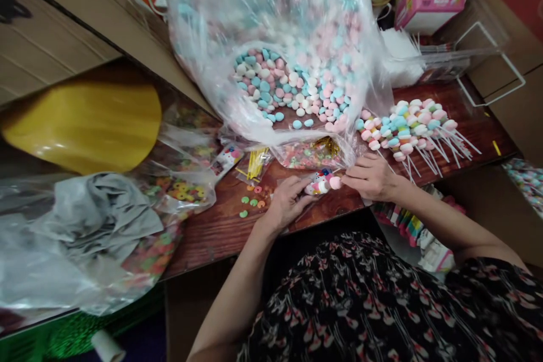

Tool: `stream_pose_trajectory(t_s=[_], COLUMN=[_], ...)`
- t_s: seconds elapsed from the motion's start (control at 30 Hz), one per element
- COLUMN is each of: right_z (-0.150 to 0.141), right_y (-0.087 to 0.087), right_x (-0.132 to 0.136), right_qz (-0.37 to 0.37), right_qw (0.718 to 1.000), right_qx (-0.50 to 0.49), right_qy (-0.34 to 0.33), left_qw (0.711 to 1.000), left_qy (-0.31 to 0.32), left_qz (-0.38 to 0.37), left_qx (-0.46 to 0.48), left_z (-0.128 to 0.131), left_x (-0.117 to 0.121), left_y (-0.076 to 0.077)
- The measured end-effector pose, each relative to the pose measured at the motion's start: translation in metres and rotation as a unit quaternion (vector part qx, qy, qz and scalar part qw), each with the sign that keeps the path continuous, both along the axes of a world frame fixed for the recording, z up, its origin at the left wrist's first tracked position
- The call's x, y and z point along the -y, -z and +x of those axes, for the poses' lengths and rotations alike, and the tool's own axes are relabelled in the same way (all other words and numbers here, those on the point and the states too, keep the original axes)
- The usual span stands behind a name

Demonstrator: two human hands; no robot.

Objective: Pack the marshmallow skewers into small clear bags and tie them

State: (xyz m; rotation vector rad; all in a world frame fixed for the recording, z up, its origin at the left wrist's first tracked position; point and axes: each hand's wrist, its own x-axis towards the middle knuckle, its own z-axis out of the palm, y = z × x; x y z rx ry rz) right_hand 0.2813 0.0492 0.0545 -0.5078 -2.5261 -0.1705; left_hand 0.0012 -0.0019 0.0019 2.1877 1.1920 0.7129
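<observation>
Near the table's front edge, my left hand (291,201) is closed on a small printed plastic bag (316,177). A marshmallow skewer (324,185) with white and pink pieces lies at the bag, between my hands. The fingertips of my right hand (369,178) pinch at its pink end; exactly what lies under them is hidden. Just behind, a clear bag of coloured candy rings (303,155) rests on the table, with gold twist ties (327,146) on top. Loose candy rings (253,202) are scattered left of my left hand.
A large open plastic bag of marshmallows (271,85) fills the back. Finished marshmallow skewers (416,124) are piled at right. Yellow twist ties (256,164) lie left of centre. A grey cloth (102,209) covers bags at left. A clear bin (487,39) stands back right.
</observation>
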Motion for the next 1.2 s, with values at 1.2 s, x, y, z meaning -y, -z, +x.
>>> stream_pose_trajectory(t_s=[1.2], right_z=[-0.019], right_y=[-0.054], right_x=[0.006], right_qz=[-0.065], right_qw=[0.997], right_qx=[-0.009], right_qy=[-0.040], left_qw=[0.970], left_qy=[-0.025], left_qz=[-0.228], left_qx=[0.084], left_z=[0.024], left_x=[-0.004], left_y=[-0.057])
